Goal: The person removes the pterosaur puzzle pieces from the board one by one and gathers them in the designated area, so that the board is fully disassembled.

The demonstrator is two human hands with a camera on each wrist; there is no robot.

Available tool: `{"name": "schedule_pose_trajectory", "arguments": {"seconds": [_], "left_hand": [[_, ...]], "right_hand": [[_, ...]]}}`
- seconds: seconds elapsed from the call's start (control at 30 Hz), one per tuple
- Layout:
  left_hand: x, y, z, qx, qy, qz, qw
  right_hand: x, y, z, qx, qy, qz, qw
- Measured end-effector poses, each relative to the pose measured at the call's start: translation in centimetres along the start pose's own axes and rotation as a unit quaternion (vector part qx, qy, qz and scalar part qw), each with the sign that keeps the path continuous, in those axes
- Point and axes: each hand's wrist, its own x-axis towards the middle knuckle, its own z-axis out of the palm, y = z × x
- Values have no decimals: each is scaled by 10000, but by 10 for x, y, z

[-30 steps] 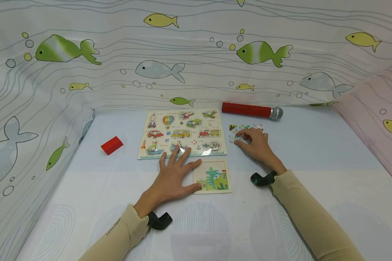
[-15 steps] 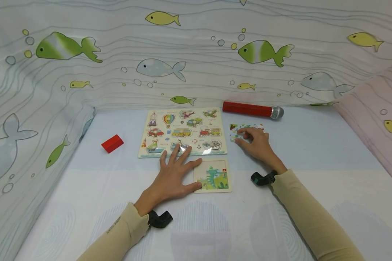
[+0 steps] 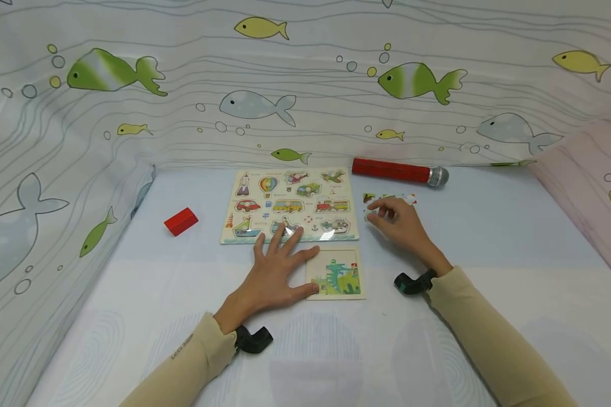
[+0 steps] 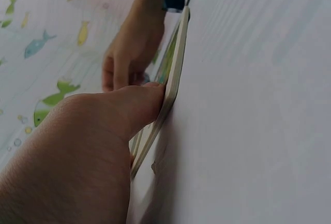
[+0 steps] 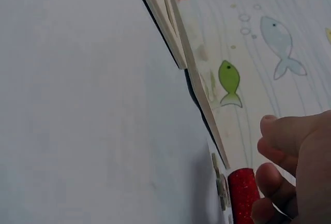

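Observation:
My left hand [image 3: 272, 277] lies with its fingers spread. Its thumb and index finger rest on the left side of a small dinosaur jigsaw puzzle [image 3: 343, 277] in a wooden frame. The other fingertips reach the lower edge of a larger vehicle puzzle board [image 3: 308, 203]. In the left wrist view the thumb touches the rim of the frame [image 4: 177, 63]. My right hand [image 3: 402, 223] hovers with bent fingers over loose jigsaw pieces [image 3: 369, 198], partly hiding them. Those pieces [image 5: 221, 182] show edge-on in the right wrist view, apart from the fingers; nothing held is visible.
A red toy microphone [image 3: 399, 171] lies behind the loose pieces, near the back wall. On the left sits a red block [image 3: 181, 221]. Fish-patterned cloth [image 3: 183, 73] hangs round the back and sides of the table.
The whole scene shifts slightly to the right as the head view turns. The right hand's fingers move a little over the loose pieces. The left hand stays on the frame.

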Motion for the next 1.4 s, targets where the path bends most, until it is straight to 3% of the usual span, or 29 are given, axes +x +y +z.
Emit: {"name": "schedule_pose_trajectory", "arguments": {"seconds": [0.17, 0.33, 0.5, 0.93, 1.4], "left_hand": [[0, 0, -2, -11, -2, -22, 10000], [0, 0, -2, 7, -65, -58, 10000], [1, 0, -1, 67, -64, -32, 10000], [1, 0, -1, 93, -79, -31, 9999], [0, 0, -1, 155, -26, 4, 9999]], "right_hand": [[-5, -21, 2, 278, -880, -455, 9947], [-12, -39, 7, 384, -2045, -992, 9731], [-20, -50, 13, 105, -2697, -1087, 9567], [-27, -58, 19, -495, -2960, -1166, 9467], [-28, -60, 20, -262, -2917, -1004, 9509]]}}
